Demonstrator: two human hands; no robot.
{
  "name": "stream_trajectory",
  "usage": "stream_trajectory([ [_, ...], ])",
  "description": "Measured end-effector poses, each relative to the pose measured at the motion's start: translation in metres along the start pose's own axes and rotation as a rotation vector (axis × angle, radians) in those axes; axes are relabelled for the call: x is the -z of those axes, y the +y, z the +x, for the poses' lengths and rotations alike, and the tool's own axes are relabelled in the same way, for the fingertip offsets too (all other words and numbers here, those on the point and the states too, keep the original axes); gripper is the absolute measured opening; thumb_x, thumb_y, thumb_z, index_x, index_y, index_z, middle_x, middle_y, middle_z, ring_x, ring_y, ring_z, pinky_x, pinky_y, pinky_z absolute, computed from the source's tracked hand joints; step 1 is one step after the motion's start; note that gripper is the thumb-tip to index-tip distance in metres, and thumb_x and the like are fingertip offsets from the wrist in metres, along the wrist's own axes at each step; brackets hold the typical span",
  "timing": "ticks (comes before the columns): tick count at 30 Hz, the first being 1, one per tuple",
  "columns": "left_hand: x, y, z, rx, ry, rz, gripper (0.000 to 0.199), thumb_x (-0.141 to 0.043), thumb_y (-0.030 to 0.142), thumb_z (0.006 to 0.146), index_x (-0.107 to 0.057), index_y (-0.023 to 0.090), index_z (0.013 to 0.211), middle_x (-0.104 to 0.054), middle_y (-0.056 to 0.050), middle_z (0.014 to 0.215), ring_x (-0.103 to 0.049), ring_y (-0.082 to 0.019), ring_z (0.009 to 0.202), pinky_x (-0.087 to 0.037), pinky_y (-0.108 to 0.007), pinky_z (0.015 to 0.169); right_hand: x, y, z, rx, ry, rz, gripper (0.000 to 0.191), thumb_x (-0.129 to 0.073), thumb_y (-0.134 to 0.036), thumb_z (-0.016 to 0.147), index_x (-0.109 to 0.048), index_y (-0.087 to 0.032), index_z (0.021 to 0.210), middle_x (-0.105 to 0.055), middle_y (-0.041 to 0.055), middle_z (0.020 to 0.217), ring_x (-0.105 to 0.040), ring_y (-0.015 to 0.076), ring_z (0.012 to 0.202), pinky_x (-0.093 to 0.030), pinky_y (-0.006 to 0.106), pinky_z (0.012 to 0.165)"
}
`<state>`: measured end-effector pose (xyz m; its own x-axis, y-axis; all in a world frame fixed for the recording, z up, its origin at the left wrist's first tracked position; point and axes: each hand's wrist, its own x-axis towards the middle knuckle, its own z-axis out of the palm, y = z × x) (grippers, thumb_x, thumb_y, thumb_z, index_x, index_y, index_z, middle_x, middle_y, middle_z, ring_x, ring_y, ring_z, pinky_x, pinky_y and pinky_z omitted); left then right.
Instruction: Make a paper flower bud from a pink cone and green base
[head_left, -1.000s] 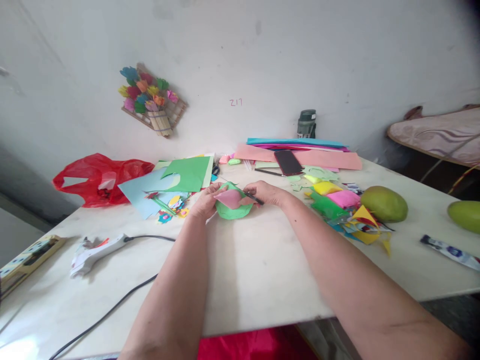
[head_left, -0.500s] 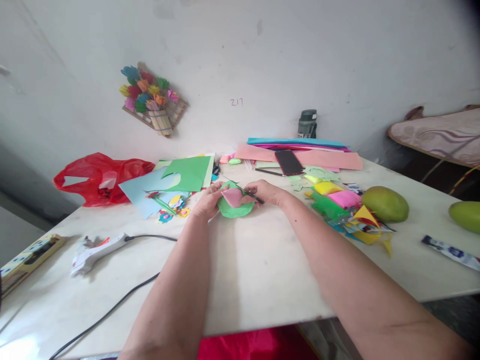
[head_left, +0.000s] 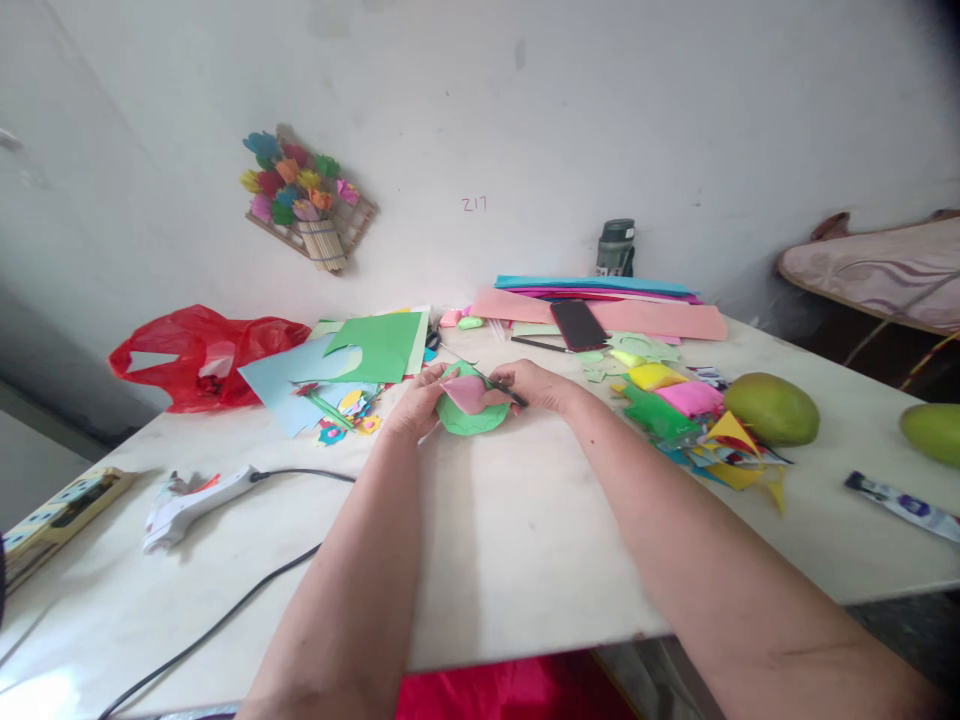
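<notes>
My left hand (head_left: pixel 420 400) pinches the left side of a round green paper piece (head_left: pixel 471 422) with a wavy edge. On top of it rests a pink petal-shaped piece (head_left: pixel 466 392), bulging at the middle. The fingers of my right hand (head_left: pixel 525 382) are closed round a slim dark pen-like tool (head_left: pixel 517 398), its tip over the green paper's right side. Whether the tool touches the paper, I cannot tell. Both hands work just above the white table.
A white glue gun (head_left: pixel 199 508) with a black cord lies left, near a power strip (head_left: pixel 64 510). Behind are a red bag (head_left: pixel 187 350), green paper sheets (head_left: pixel 382 345) and a phone (head_left: pixel 577 325). Paper scraps (head_left: pixel 724 455) and a mango (head_left: pixel 772 408) lie right.
Both hands keep nearly the same place and grip. The view has shifted very slightly; the green paper and pink piece show hardly any movement.
</notes>
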<state>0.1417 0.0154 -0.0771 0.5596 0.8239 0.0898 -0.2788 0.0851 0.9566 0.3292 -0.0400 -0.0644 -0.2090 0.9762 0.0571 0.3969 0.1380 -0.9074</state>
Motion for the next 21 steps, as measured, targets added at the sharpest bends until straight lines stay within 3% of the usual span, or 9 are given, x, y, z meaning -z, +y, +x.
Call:
stream_trajectory([
  [8,0.0023,-0.0007,0.0008,-0.002,0.015,0.027,0.032,-0.078,0.030,0.058,-0.063,0.016,0.083,-0.066,-0.002,0.067,-0.062,-0.015,0.064,-0.046,-0.022,0.055,0.0007,-0.0051,-0.0030,0.005,-0.028,-0.038,0.027,-0.071,-0.036,0.064,-0.061,-0.012,0.072,-0.048,-0.0056,0.048,-0.042,0.0063,0.038,-0.030,0.020,0.038],
  [14,0.0041,-0.0022,0.0012,-0.005,-0.012,0.030,0.030,-0.076,0.031,0.060,-0.063,0.018,0.084,-0.067,-0.002,0.070,-0.063,-0.016,0.066,-0.047,-0.023,0.056,0.0008,-0.0067,-0.0036,-0.033,-0.015,0.000,0.030,-0.072,-0.035,0.063,-0.063,-0.011,0.079,-0.052,-0.0039,0.053,-0.044,0.0066,0.037,-0.031,0.020,0.037],
  [21,0.0025,-0.0017,0.0008,0.000,0.013,0.015,0.036,-0.078,0.031,0.057,-0.062,0.016,0.085,-0.066,-0.002,0.069,-0.063,-0.016,0.067,-0.048,-0.025,0.060,-0.0007,-0.0074,-0.0035,-0.039,0.005,0.011,0.029,-0.076,-0.033,0.061,-0.062,-0.011,0.074,-0.050,-0.0045,0.050,-0.042,0.0060,0.036,-0.029,0.020,0.037],
])
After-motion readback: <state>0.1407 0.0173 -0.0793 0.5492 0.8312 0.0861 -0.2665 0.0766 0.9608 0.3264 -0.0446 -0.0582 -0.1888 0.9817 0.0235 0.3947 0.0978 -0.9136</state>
